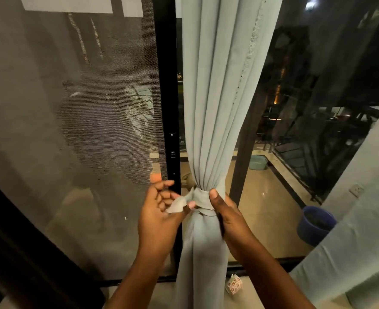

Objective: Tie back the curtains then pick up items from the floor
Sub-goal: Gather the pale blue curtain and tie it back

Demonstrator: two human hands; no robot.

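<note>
Curtain (217, 108): pale grey-green, hanging in the middle of the view in front of the dark door frame (166, 85), gathered into a narrow waist low down, spreading again below toward the floor.

Tie-back (198, 198): strip of matching fabric, wrapping the gathered waist; loose end (177, 206) sticking out to the left.

Left hand (159, 210): reaching in from below, palm turned toward the curtain, fingers partly curled and spread, thumb and a fingertip pinching the loose end.

Right hand (225, 214): gripping the gathered curtain from the right side, thumb pressing on the tie-back, fingers wrapping behind the fabric and hidden.

Mesh screen (72, 130): filling the left side, just beside the door frame.

Patterned packet (234, 285): small, white with red flowers, lying on the floor at the threshold, just right of the curtain's lower end.

Second curtain (351, 253): same pale fabric, draping across the lower right corner.

Blue bucket (315, 226): standing on the balcony floor beyond the glass, right of the hands.

Teal tub (257, 162): sitting further back on the balcony, near the railing (306, 166).

Wall socket (357, 190): mounting on the right wall.
</note>
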